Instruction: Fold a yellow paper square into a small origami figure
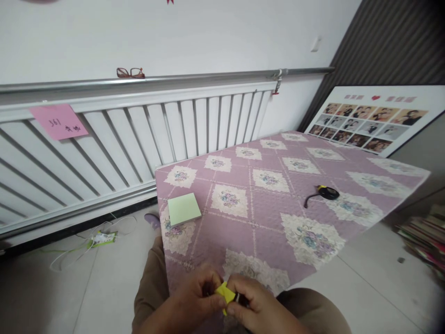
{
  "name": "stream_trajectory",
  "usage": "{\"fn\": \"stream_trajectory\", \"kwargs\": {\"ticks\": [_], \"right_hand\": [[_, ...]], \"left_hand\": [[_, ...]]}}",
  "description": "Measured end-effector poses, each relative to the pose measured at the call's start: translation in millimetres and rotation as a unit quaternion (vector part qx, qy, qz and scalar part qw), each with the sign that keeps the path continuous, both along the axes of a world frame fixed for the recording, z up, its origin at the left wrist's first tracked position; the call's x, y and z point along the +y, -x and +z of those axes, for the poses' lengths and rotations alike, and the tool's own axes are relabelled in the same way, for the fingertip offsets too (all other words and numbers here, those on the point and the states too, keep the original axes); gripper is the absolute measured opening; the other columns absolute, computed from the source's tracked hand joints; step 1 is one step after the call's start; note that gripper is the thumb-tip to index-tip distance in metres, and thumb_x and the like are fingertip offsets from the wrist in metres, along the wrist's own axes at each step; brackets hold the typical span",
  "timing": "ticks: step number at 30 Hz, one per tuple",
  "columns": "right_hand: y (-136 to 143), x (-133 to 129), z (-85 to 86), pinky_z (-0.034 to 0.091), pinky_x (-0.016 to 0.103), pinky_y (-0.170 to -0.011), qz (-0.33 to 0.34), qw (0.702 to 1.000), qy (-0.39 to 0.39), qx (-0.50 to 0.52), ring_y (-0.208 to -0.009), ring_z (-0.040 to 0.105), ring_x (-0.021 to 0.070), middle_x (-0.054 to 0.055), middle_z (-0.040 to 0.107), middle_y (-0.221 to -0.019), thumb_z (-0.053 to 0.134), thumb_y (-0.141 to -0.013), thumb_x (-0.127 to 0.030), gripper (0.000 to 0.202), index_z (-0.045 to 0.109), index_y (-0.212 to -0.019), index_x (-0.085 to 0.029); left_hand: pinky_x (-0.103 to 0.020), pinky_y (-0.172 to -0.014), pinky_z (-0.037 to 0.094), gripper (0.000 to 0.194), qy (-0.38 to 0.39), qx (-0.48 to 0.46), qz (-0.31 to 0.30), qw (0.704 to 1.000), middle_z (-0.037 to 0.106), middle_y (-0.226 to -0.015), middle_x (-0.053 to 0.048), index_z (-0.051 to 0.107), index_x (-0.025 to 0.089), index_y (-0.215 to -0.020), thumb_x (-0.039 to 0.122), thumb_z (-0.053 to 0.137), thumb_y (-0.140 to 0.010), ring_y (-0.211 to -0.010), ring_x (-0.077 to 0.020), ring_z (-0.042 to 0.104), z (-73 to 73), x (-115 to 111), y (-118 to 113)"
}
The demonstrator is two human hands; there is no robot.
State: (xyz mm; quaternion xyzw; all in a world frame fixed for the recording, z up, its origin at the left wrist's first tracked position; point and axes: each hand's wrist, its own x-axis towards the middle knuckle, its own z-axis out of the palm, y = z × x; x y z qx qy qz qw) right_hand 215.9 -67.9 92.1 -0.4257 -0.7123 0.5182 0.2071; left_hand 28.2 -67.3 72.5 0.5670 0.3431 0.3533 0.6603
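Observation:
A small piece of folded yellow paper [225, 293] is pinched between both hands, low in the view above the near edge of the table. My left hand [200, 294] is closed, thumb and fingertips on the paper's left side. From the other side my right hand [255, 299] grips it, also closed. Something dark shows between the right hand's fingers, too hidden to make out. Beyond the left hand, a pale green pad of sticky notes [184, 208] lies on the flowered purple tablecloth [266, 213].
A black and yellow tape measure [327, 192] with a strap lies on the table's right part. Behind stands a white radiator [181, 125] bearing a pink note [59, 121]; glasses [130, 73] rest on the pipe. A photo board [368, 123] leans back right. A power strip [103, 238] is on the floor.

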Motion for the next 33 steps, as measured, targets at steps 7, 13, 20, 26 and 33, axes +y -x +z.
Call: {"fn": "stream_trajectory", "kwargs": {"ticks": [7, 13, 20, 26, 33], "right_hand": [[2, -4, -10.1, 0.044, 0.024, -0.075, -0.022, 0.991, -0.121, 0.051, -0.084, 0.059, 0.0140, 0.003, 0.061, -0.089, 0.048, -0.090, -0.026, 0.019, 0.066, -0.085, -0.024], [7, -11, -26.6, 0.045, 0.025, -0.073, -0.100, 0.980, -0.153, 0.072, -0.081, 0.061, 0.0145, 0.002, 0.064, -0.086, 0.051, -0.088, -0.025, 0.013, 0.064, -0.088, -0.024], [8, -15, -30.8, 0.046, 0.022, -0.068, -0.159, 0.976, -0.124, 0.078, -0.076, 0.062, 0.0142, 0.000, 0.066, -0.082, 0.056, -0.084, -0.029, 0.009, 0.062, -0.080, -0.023], [9, -15, -26.6, 0.045, 0.020, -0.063, -0.185, 0.973, -0.108, 0.085, -0.069, 0.061, 0.0130, -0.001, 0.066, -0.074, 0.055, -0.085, -0.035, 0.018, 0.062, -0.074, -0.022], [16, -17, -29.7, 0.045, 0.021, -0.063, -0.226, 0.965, -0.107, 0.078, -0.069, 0.059, 0.0140, 0.000, 0.063, -0.073, 0.056, -0.084, -0.039, 0.023, 0.060, -0.071, -0.022]], "left_hand": [[-0.023, -0.061, 0.035, 0.021, -0.095, 0.112, 0.073, 0.987, 0.049, -0.070, 0.001, 0.047, 0.018, -0.068, 0.030, 0.061, -0.077, -0.065, -0.0115, 0.044, -5.3, -9, -3], [-0.022, -0.056, 0.033, 0.018, -0.196, 0.205, 0.111, 0.952, 0.048, -0.065, 0.002, 0.045, 0.018, -0.066, 0.023, 0.057, -0.078, -0.060, -0.0108, 0.043, -8.1, -10, -6], [-0.023, -0.059, 0.036, 0.015, -0.262, 0.228, 0.122, 0.930, 0.055, -0.069, -0.001, 0.048, 0.018, -0.067, 0.021, 0.056, -0.080, -0.065, -0.0130, 0.051, -5.6, -9, -9], [-0.023, -0.063, 0.039, 0.015, -0.149, 0.170, 0.113, 0.967, 0.057, -0.071, -0.001, 0.055, 0.018, -0.070, 0.025, 0.053, -0.083, -0.067, -0.0131, 0.052, -2.5, -7, -8], [-0.023, -0.059, 0.036, 0.014, -0.135, 0.201, 0.145, 0.959, 0.054, -0.068, 0.000, 0.049, 0.018, -0.065, 0.022, 0.053, -0.077, -0.063, -0.0124, 0.048, -1.2, -8, -14]]}}
